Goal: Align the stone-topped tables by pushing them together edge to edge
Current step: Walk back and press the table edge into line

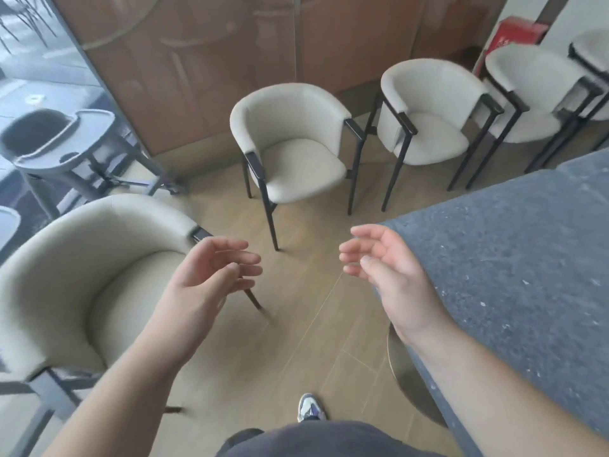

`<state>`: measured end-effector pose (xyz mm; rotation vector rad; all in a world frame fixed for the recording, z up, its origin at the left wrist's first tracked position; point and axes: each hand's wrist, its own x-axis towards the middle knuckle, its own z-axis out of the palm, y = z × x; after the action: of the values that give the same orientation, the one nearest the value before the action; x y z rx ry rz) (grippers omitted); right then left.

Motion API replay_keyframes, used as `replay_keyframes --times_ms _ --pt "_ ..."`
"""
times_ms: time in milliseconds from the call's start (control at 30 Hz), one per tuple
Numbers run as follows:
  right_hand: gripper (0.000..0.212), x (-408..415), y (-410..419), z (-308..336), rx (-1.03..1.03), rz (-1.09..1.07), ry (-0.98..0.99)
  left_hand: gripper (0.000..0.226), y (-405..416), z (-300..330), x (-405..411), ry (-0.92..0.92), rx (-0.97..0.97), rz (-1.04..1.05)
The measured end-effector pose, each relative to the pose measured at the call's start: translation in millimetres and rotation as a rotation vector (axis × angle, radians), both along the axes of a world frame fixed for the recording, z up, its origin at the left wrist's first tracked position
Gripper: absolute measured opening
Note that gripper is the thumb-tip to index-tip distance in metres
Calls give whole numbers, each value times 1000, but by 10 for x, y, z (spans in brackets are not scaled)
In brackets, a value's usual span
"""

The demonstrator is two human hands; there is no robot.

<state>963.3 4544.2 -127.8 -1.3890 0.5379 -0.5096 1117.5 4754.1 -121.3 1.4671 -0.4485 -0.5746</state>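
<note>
A dark grey speckled stone-topped table (520, 258) fills the right side of the head view, its near corner close to my right wrist. My right hand (389, 272) hovers just left of that table's edge, palm turned inward, fingers loosely curled and apart, holding nothing. My left hand (211, 275) floats over the floor in front of a cream chair, fingers also apart and empty. Neither hand touches the table. Only one stone top is in view.
A cream tub chair (82, 275) stands close at my left. Three more cream chairs (296, 150) line the brown wall ahead. A grey high chair (59, 140) sits far left by the glass. The table's round metal base (408, 384) rests on wood flooring by my shoe (309, 407).
</note>
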Motion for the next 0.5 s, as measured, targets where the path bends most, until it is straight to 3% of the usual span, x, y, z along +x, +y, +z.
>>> replay_keyframes --times_ms 233,500 --pt "36 1160 -414 -25 -18 -46 56 27 -576 -194 1272 38 10 -58" --pt "37 2186 -1050 83 4 -422 66 29 -1903 -89 2813 13 -5 -392"
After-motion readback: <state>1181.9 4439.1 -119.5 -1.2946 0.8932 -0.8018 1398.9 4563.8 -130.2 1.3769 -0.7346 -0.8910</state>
